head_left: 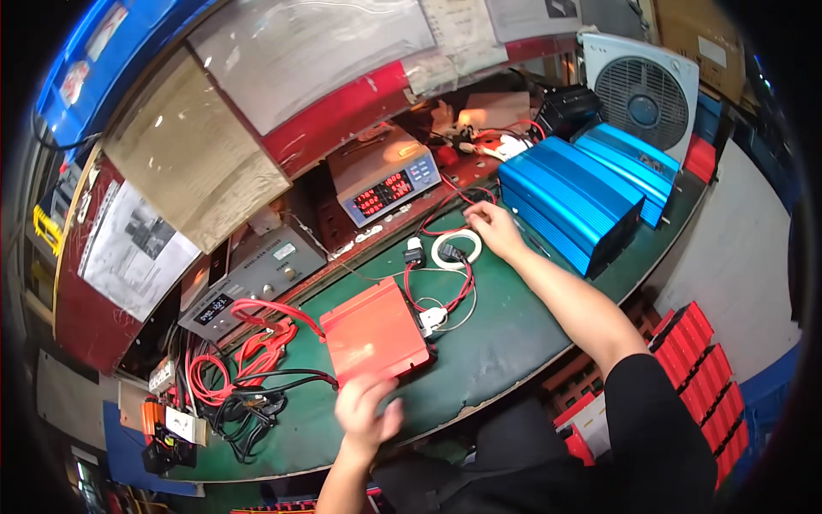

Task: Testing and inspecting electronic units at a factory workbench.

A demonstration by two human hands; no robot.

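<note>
A flat red-orange metal box (374, 332) lies on the green bench top, with thick red and black cables leaving its left side. My left hand (368, 415) is at the box's near edge, fingers loosely bent and apart, holding nothing visible. Farther back, my right hand (497, 230) has its fingertips drawn together beside a white ring (456, 249) and a red wire; what they hold, if anything, is too small to make out. A black plug (414, 254) and a white connector (433, 319) on thin red and black leads lie between the box and the ring.
Two blue finned metal cases (572, 203) stand at the right, before a grey box fan (642, 98). A meter with red digits (390, 187) and a grey power supply (253, 283) line the back. Red clamps (267, 349) and black cables (248, 415) pile up at the left.
</note>
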